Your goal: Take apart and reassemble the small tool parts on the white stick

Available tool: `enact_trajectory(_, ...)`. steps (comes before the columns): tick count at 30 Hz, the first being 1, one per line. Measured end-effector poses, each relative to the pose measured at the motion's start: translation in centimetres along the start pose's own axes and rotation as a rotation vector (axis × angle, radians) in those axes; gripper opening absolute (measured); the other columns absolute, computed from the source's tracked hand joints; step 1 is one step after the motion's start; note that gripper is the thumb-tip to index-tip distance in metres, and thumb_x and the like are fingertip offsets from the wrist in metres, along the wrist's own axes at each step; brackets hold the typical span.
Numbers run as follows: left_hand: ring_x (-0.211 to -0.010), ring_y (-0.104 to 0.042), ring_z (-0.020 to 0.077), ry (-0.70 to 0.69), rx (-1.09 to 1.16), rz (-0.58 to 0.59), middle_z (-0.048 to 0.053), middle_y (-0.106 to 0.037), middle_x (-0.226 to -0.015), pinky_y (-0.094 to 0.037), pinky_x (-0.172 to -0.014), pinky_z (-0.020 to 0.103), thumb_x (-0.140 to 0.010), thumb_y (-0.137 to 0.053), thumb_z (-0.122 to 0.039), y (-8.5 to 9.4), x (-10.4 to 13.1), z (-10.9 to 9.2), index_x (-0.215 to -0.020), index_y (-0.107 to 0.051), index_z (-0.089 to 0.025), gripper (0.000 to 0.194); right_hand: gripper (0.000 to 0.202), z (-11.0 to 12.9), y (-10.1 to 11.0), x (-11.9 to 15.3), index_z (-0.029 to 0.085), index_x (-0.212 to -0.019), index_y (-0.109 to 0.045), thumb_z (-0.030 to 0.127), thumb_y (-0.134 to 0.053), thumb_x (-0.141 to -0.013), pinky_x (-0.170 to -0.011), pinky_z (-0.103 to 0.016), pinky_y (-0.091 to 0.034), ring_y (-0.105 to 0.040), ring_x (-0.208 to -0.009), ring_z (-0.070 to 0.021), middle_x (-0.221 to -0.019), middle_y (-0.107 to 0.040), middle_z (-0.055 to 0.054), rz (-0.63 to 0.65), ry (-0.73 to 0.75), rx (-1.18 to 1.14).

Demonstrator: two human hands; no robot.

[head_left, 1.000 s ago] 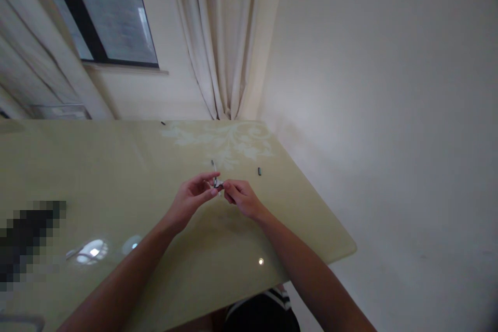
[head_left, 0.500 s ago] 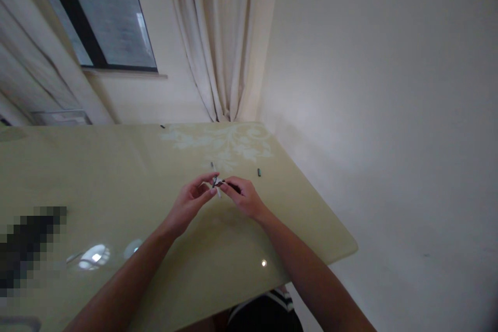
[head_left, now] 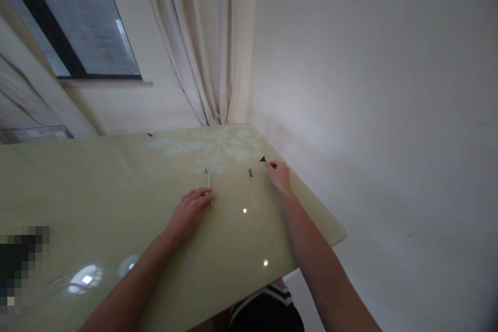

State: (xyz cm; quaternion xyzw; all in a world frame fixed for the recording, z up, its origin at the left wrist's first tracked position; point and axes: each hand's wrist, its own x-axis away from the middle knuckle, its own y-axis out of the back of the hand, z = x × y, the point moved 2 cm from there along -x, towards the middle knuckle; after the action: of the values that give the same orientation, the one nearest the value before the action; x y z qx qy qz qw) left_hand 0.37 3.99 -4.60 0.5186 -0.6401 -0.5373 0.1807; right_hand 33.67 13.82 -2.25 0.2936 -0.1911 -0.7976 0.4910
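Observation:
My right hand (head_left: 278, 174) pinches a small black piece (head_left: 263, 159) near the right edge of the table. My left hand (head_left: 193, 206) is over the middle of the table, its fingers drawn together at the lower part of a thin white stick (head_left: 208, 179) with a dark tip. Whether those fingers grip the stick is too small to tell. Between the hands, closer to the right one, a small dark rectangular piece (head_left: 250, 172) lies on the table.
The glossy yellow-green table (head_left: 218, 249) has its right edge beside my right forearm. Another small dark piece (head_left: 150, 135) lies at the far edge. Curtains (head_left: 212, 41) and a wall stand behind. A blurred dark object (head_left: 19, 259) is at the left.
My hands have parted. The right has moved right and away with the black piece; the left has moved slightly down, to the white stick. The view has shifted a little.

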Motion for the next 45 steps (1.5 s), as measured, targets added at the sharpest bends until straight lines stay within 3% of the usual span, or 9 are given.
enact_trajectory(8,-0.115,-0.068,0.0227,-0.148,0.008,-0.031,0.009,-0.074,-0.123,-0.055,-0.101,0.039,-0.101,-0.041,-0.016,0.4,0.4,0.3,-0.117,-0.073,-0.023,0.036,0.021,-0.2,-0.9,0.0,0.018,-0.082,-0.075,0.033,-0.063,-0.089,-0.074,-0.035,-0.047,-0.068,-0.085,-0.0271,-0.092,-0.074,-0.015,-0.045,-0.007,0.238)
enact_trajectory(12,-0.120,-0.066,0.0233,-0.240,-0.024,-0.092,0.011,-0.071,-0.129,-0.055,-0.103,0.040,-0.100,-0.040,-0.013,1.2,0.1,-1.4,-0.126,-0.067,-0.022,0.039,0.036,1.8,-0.6,0.7,0.018,-0.078,-0.071,0.047,-0.057,-0.095,-0.072,-0.032,-0.044,-0.062,-0.081,-0.0235,-0.084,-0.069,-0.012,-0.135,0.081,0.081)
enact_trajectory(16,-0.124,-0.064,0.0258,-0.440,-0.029,-0.057,0.013,-0.069,-0.135,-0.053,-0.105,0.046,-0.102,-0.044,-0.016,1.8,-2.4,-5.2,-0.129,-0.066,-0.024,0.036,0.062,5.2,-1.9,3.0,0.018,-0.071,-0.071,0.067,-0.044,-0.098,-0.062,-0.027,-0.038,-0.053,-0.061,-0.0149,-0.059,-0.055,-0.001,0.198,0.197,-0.378)
enact_trajectory(21,-0.126,-0.062,0.0267,-0.627,0.027,0.007,0.012,-0.069,-0.134,-0.051,-0.108,0.048,-0.102,-0.048,-0.017,0.1,-6.5,-8.5,-0.125,-0.068,-0.024,0.031,0.053,7.1,-3.1,4.7,0.017,-0.076,-0.070,0.069,-0.064,-0.085,-0.052,-0.023,-0.032,-0.046,-0.053,-0.0105,-0.060,-0.054,0.003,0.571,0.131,-0.711)
enact_trajectory(26,-0.119,-0.065,0.0248,-0.329,0.130,-0.166,0.013,-0.065,-0.132,-0.051,-0.105,0.045,-0.101,-0.050,-0.021,-3.3,-10.2,-7.5,-0.133,-0.063,-0.023,0.034,0.056,5.6,-2.1,2.5,0.022,-0.066,-0.049,0.075,-0.062,-0.080,-0.044,-0.023,-0.026,-0.032,-0.044,-0.0084,-0.051,-0.038,0.008,0.247,-0.122,-1.023)
enact_trajectory(30,-0.116,-0.064,0.0300,0.060,0.170,-0.104,0.016,-0.064,-0.130,-0.049,-0.103,0.049,-0.087,-0.072,-0.028,-6.0,-13.3,-5.7,-0.133,-0.064,-0.019,0.047,0.058,5.1,-2.3,2.0,0.023,-0.067,-0.047,0.079,-0.059,-0.081,-0.040,-0.023,-0.021,-0.026,-0.039,-0.0079,-0.045,-0.034,0.010,0.265,-0.217,-1.118)
enact_trajectory(34,-0.112,-0.065,0.0317,0.116,0.225,-0.060,0.016,-0.069,-0.116,-0.048,-0.103,0.052,-0.086,-0.070,-0.028,-6.9,-14.7,-4.9,-0.107,-0.074,-0.016,0.024,0.060,4.9,-3.1,2.3,0.023,-0.067,-0.047,0.080,-0.057,-0.083,-0.039,-0.024,-0.020,-0.028,-0.038,-0.0080,-0.044,-0.035,0.009,0.327,-0.246,-1.093)
enact_trajectory(38,-0.094,-0.072,0.0236,0.133,0.336,-0.051,0.012,-0.072,-0.106,-0.056,-0.090,0.041,-0.088,-0.066,-0.033,-5.3,-12.0,-4.1,-0.106,-0.069,-0.015,0.026,0.057,4.8,-3.8,3.0,0.023,-0.065,-0.046,0.076,-0.058,-0.084,-0.040,-0.023,-0.018,-0.026,-0.037,-0.0075,-0.044,-0.033,0.010,0.393,-0.245,-0.960)
enact_trajectory(45,-0.066,-0.068,0.0200,0.304,0.579,-0.099,0.000,-0.068,-0.074,-0.057,-0.065,0.034,-0.081,-0.076,-0.054,-0.4,-0.7,-2.1,-0.107,-0.066,-0.021,0.043,0.037,7.0,-6.0,8.1,0.016,-0.080,-0.075,0.051,-0.069,-0.089,-0.050,-0.023,-0.025,-0.037,-0.048,-0.0084,-0.049,-0.042,0.007,0.793,0.060,-0.511)
